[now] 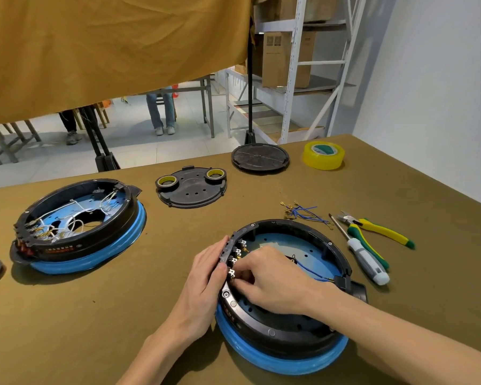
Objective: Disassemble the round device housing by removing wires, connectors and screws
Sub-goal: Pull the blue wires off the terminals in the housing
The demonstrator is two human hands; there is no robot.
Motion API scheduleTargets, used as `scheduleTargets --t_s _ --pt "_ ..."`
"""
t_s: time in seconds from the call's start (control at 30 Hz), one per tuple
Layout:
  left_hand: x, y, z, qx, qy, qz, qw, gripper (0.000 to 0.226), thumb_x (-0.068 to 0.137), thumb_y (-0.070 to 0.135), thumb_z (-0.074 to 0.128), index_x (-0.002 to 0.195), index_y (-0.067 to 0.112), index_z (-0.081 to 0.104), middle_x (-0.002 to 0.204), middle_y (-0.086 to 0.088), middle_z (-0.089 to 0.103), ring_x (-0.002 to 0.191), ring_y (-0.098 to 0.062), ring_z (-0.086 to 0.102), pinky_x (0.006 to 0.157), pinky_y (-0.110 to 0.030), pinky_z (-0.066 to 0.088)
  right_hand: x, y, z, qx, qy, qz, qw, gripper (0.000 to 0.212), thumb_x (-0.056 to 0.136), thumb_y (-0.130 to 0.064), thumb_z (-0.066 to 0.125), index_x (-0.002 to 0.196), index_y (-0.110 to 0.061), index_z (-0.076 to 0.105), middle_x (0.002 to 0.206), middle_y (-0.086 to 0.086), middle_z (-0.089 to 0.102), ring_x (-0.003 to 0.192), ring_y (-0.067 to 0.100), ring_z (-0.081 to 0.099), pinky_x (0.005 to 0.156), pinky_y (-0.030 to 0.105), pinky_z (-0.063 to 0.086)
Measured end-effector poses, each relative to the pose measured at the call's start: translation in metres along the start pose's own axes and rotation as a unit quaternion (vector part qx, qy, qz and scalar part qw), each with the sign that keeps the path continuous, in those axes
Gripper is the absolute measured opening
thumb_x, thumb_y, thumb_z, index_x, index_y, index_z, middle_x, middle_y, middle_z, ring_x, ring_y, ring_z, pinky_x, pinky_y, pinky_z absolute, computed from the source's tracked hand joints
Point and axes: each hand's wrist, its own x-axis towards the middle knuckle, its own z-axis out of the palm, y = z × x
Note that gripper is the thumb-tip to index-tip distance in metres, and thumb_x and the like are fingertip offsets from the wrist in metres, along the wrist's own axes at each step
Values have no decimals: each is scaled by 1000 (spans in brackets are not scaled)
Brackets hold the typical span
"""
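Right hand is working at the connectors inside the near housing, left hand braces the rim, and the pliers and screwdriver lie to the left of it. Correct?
Not quite. The pliers and screwdriver lie right of the near housing, per the head view. Right hand at the connectors, left hand on the rim: correct.

Both forearms are bare to the frame edge: the left hand (206, 276) and right hand (270, 279) wear nothing.

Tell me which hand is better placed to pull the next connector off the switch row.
Right. The right hand is inside the near round black housing, fingertips curled at the switch terminals; the left hand lies against the outer rim, bracing it.
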Motion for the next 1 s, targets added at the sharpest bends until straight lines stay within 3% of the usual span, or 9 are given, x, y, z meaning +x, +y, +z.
scheduleTargets --t_s 0.1,0.23,0.33,0.5,0.6,0.67,0.73,0.83,1.0 --pt "0 0 0 3 3 -2 1000 53 97 65 33 148 51 36 141 44 41 142 10 33 111 -19 28 0 0 2 3 1 2 1000 32 93 -23 60 62 -15 58 54 1 55 55 23 48 64 22 29" --pt "0 3 0 10 3 6 1000 51 96 67 31 145 54 37 138 48 40 141 12 33 107 -12 28 -3 2 -2 15 3 4 1000 25 94 -27 62 72 -19 70 60 -6 61 58 14 54 63 25 43" --pt "1 6 1 9 7 4 1000 51 95 66 31 145 53 36 137 51 39 140 14 33 104 -1 26 -5 1 -1 6 14 11 1000 23 94 -29 62 73 -22 67 61 -11 58 58 10 54 60 16 35" --pt "0 7 1 8 7 5 1000 49 95 65 32 143 54 37 137 52 39 140 15 32 104 0 26 -9 3 -4 26 2 27 999 15 94 -34 65 90 -22 74 69 -12 61 62 2 51 61 12 31" --pt "0 6 0 12 6 4 1000 49 96 65 33 144 53 36 137 52 39 140 16 31 103 4 22 -10 3 -3 19 5 29 999 12 94 -36 66 94 -27 75 69 -15 60 66 1 52 82 22 41" --pt "0 5 0 13 6 3 1000 50 96 65 33 144 53 36 138 51 39 141 15 30 103 5 22 -10 3 -2 -4 6 30 1000 13 94 -39 66 98 -29 74 67 -18 56 70 1 52 103 31 36" --pt "0 4 0 16 4 0 1000 50 96 65 33 145 53 35 139 50 39 142 15 30 103 5 22 -10 4 -4 -11 1 36 999 16 93 -39 66 103 -30 74 65 -19 55 71 -1 52 109 35 32" --pt "0 2 -1 14 4 1 1000 53 96 66 33 147 51 35 142 46 40 143 13 30 104 0 25 -13 0 -11 -8 -11 34 999 26 89 -42 69 113 -32 71 72 -16 66 78 2 58 106 33 33" --pt "1 1 -1 22 12 15 1000 53 99 66 32 149 49 37 147 41 41 146 7 29 110 -16 27 -23 4 -42 45 -84 48 994 39 82 -47 76 118 -37 65 87 -16 68 89 3 61 85 19 38"
